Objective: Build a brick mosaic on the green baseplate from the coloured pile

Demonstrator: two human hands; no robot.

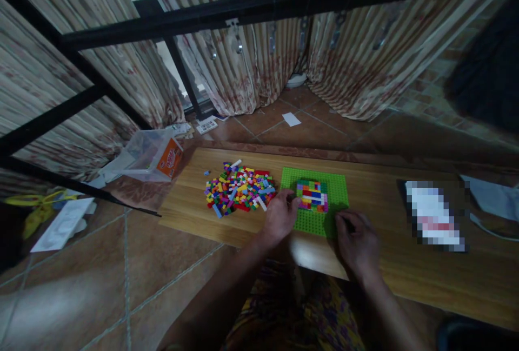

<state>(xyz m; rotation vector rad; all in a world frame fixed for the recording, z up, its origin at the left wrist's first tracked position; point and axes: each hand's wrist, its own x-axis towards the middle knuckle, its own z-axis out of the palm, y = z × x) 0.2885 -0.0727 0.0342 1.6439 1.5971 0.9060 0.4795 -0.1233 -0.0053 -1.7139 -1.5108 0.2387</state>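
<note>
A green baseplate (336, 186) lies on a wooden board (385, 205), with a small block of coloured bricks (312, 195) built on its middle. My left hand (279, 217) rests at the plate's left edge, its fingertips touching the left side of the coloured bricks. My right hand (357, 242) sits at the plate's near right corner, fingers curled against the plate edge. Whether either hand pinches a loose brick is too small to tell. A pile of loose coloured bricks (239, 187) lies on the board just left of my left hand.
A clear plastic box (148, 153) with an orange label lies tipped on the tiled floor left of the board. A black frame bar (259, 10) crosses overhead. Curtains hang behind. A blurred flat object (433, 216) and papers lie on the board's right side.
</note>
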